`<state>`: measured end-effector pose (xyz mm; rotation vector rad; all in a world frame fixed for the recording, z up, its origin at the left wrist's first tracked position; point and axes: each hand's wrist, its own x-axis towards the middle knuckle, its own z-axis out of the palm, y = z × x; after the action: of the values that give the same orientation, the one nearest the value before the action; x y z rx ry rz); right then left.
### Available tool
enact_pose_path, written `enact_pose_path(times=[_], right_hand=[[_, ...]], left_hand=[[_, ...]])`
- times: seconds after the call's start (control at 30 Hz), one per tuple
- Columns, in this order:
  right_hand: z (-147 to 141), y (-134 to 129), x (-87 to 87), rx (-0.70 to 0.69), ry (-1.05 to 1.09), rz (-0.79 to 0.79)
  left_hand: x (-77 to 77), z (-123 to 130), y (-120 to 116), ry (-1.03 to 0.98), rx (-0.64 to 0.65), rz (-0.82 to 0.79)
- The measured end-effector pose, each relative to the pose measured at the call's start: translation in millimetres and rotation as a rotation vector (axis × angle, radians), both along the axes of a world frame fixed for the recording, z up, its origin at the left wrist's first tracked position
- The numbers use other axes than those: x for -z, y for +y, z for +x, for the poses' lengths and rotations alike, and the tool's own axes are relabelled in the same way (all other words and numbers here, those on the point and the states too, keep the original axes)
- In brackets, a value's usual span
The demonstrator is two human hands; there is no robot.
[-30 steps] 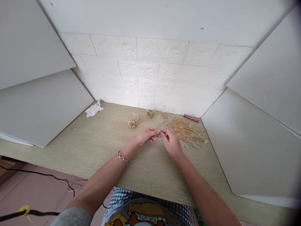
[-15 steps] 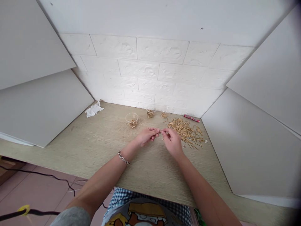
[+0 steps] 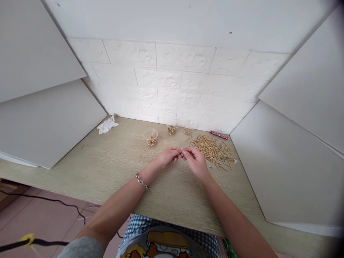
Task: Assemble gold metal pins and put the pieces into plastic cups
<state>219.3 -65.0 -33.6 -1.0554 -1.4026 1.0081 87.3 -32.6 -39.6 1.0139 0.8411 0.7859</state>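
Note:
My left hand (image 3: 170, 156) and my right hand (image 3: 195, 161) meet over the middle of the table, fingertips pinched together and touching. Whatever lies between them is too small and hidden to make out. Just right of my right hand spreads a pile of thin gold-coloured rods (image 3: 208, 147). Beyond my left hand stands a clear cup (image 3: 151, 137) holding short gold pieces. Farther back are a second clear cup (image 3: 172, 129) with gold pieces and a third container (image 3: 187, 131) with a few.
A red tube (image 3: 219, 135) lies near the wall at the back right. Crumpled white tissue (image 3: 107, 125) rests at the back left of the wooden table (image 3: 113, 172). Grey-white panels stand on both sides. A small white scrap (image 3: 235, 161) is right of the pile.
My hands have come closer together, the right fingertips now touching the left ones. The cups and the pile have not moved.

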Motion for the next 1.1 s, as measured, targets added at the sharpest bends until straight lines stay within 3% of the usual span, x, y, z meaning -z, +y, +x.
enact_pose_path(times=[0.3,0.53,0.67,0.83,1.1], right_hand=[[7.4,7.9,7.6,0.022,0.178,-0.064],[8.6,11.4,11.2,-0.01,0.327,-0.088],[9.3,11.0,8.6,0.045,0.315,-0.098],[8.9,10.9,10.4,0.003,0.32,-0.097],[15.1,12.8,6.2,0.047,0.13,-0.073]], left_hand=[[-9.4,-2.0,-3.1,-0.044,0.077,-0.091],[-10.7,-1.8,-4.0,-0.008,0.09,-0.057],[-9.7,-1.5,-3.3,0.036,0.068,-0.026],[-8.8,-1.0,-2.5,0.069,0.069,0.025],[-10.8,-1.1,-2.0,0.125,0.038,0.078]])
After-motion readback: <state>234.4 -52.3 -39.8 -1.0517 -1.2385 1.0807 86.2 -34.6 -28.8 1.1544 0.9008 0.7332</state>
